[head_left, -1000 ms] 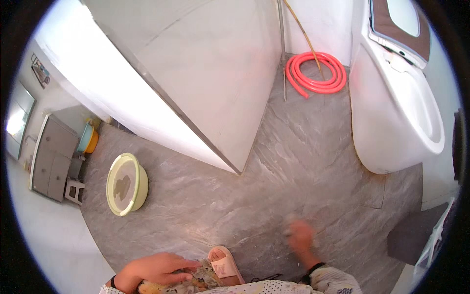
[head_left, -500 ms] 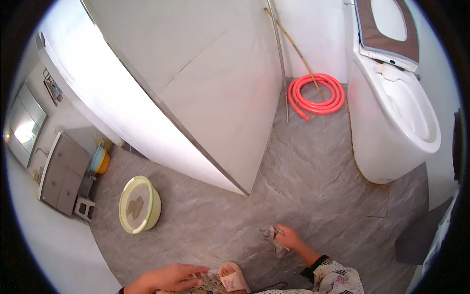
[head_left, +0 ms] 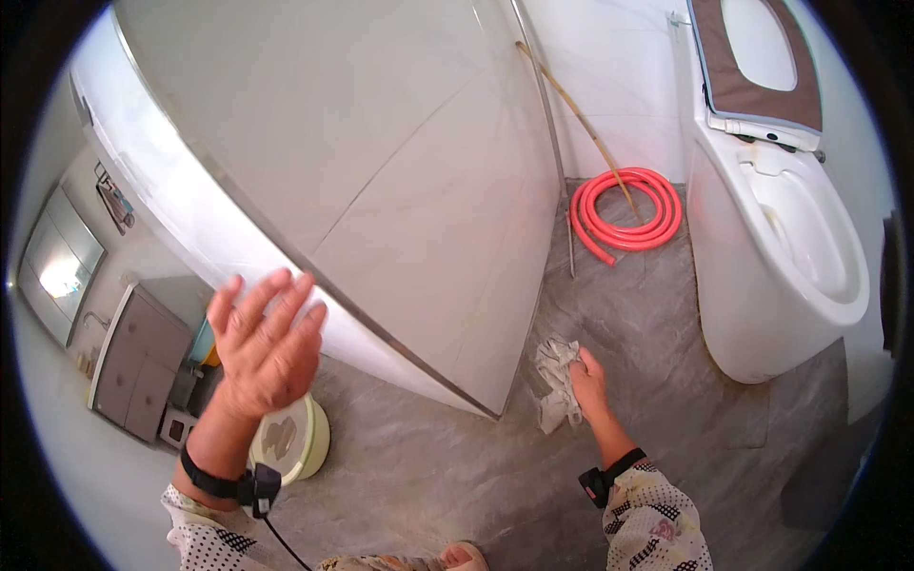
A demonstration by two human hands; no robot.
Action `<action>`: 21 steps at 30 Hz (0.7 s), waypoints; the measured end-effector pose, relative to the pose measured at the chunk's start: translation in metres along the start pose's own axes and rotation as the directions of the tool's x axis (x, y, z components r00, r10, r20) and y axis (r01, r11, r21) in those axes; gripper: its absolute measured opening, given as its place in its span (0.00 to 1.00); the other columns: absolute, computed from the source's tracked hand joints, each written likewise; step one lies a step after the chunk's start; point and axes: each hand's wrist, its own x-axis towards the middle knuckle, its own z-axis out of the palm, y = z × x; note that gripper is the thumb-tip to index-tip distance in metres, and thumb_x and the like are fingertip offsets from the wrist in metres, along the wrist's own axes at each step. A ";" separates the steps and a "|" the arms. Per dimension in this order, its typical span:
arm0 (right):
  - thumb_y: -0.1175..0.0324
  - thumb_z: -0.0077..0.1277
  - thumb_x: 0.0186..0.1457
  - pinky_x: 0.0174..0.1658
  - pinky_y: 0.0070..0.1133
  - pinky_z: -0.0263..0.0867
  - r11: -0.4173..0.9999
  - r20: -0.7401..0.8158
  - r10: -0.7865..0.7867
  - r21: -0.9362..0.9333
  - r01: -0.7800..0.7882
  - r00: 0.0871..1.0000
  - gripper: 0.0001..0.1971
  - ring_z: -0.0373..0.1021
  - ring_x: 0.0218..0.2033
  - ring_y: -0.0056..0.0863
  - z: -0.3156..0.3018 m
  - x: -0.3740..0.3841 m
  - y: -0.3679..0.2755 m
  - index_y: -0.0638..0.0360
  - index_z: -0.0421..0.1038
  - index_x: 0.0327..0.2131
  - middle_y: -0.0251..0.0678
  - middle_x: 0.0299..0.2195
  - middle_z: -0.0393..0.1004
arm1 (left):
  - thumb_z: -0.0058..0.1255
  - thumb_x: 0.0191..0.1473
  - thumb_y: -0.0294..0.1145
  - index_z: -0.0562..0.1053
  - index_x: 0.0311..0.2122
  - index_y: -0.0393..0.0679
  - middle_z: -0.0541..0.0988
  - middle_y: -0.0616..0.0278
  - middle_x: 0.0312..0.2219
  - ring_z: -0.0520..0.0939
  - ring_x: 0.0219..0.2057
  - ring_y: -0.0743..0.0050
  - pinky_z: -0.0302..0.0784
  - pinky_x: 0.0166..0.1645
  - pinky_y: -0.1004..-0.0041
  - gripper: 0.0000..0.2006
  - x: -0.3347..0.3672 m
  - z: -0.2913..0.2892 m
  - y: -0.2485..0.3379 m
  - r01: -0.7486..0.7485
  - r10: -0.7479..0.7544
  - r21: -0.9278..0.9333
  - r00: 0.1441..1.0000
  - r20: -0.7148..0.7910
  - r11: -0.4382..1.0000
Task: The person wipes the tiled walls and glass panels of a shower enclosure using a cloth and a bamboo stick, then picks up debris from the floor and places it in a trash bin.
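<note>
**Grey bathroom floor, rag pressed beside the partition corner**

I am looking down on a grey marbled tile floor [head_left: 666, 343] in a bathroom, with a white panelled partition [head_left: 381, 190] rising across the middle of the view. I take the partition's near corner as my landmark.

The fingers [head_left: 583, 362] of my right hand [head_left: 588, 385] are curled down over a crumpled grey-white rag [head_left: 555, 385], pinning it flat against the floor just to the right of that corner; the cloth bunches out to the left of the knuckles and trails back toward me. A black band [head_left: 609, 473] circles the wrist, above a patterned sleeve [head_left: 657, 528].

My left hand [head_left: 262, 347] is raised in front of the partition's left face, fingers [head_left: 276, 295] spread wide and holding nothing; I cannot tell whether the palm touches the panel. It also wears a black wrist band [head_left: 224, 483], with a cable hanging from it.

Below that hand, left of the corner, a pale green basin [head_left: 303, 440] sits on the floor. Beyond the corner, at the far wall, lies a coiled red hose [head_left: 633, 214] with a thin wooden stick [head_left: 581, 119] leaning over it. Right of the corner stands a white toilet [head_left: 790, 247], its lid [head_left: 757, 52] raised.
</note>
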 end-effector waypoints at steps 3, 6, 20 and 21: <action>0.72 0.42 0.51 0.42 0.18 0.62 0.992 0.106 0.117 0.031 -0.121 0.987 0.21 0.69 0.38 0.24 0.016 0.029 -0.004 0.66 0.64 0.51 0.42 0.40 0.74 | 0.39 0.53 0.36 0.71 0.48 0.43 0.73 0.55 0.47 0.65 0.56 0.59 0.40 0.64 0.54 0.18 0.009 0.040 -0.035 0.022 -0.024 0.047 0.999 0.040 0.999; 0.72 0.41 0.51 0.42 0.18 0.62 1.000 0.136 -0.019 0.010 0.018 0.991 0.21 0.69 0.37 0.22 0.039 0.053 -0.005 0.66 0.64 0.50 0.43 0.39 0.74 | 0.26 0.54 0.37 0.76 0.41 0.47 0.74 0.58 0.45 0.66 0.53 0.63 0.35 0.64 0.53 0.22 0.013 0.082 -0.049 -0.082 0.118 0.219 0.981 -0.157 0.972; 0.74 0.41 0.48 0.47 0.33 0.63 0.868 0.038 -0.349 -0.362 0.339 0.936 0.19 0.65 0.46 0.42 0.119 0.087 0.089 0.57 0.68 0.47 0.39 0.47 0.68 | 0.19 0.58 0.48 0.75 0.37 0.51 0.68 0.61 0.47 0.59 0.56 0.65 0.38 0.65 0.55 0.26 -0.019 0.093 -0.054 -0.029 0.064 0.348 0.994 -0.089 0.937; 0.73 0.42 0.48 0.47 0.32 0.63 0.855 0.256 -0.222 -0.413 0.314 0.941 0.19 0.65 0.46 0.43 0.108 0.075 0.100 0.57 0.68 0.46 0.40 0.47 0.68 | 0.19 0.58 0.48 0.75 0.37 0.51 0.68 0.61 0.47 0.59 0.56 0.65 0.38 0.65 0.55 0.26 -0.015 0.080 -0.056 -0.038 0.057 0.353 0.997 -0.045 0.935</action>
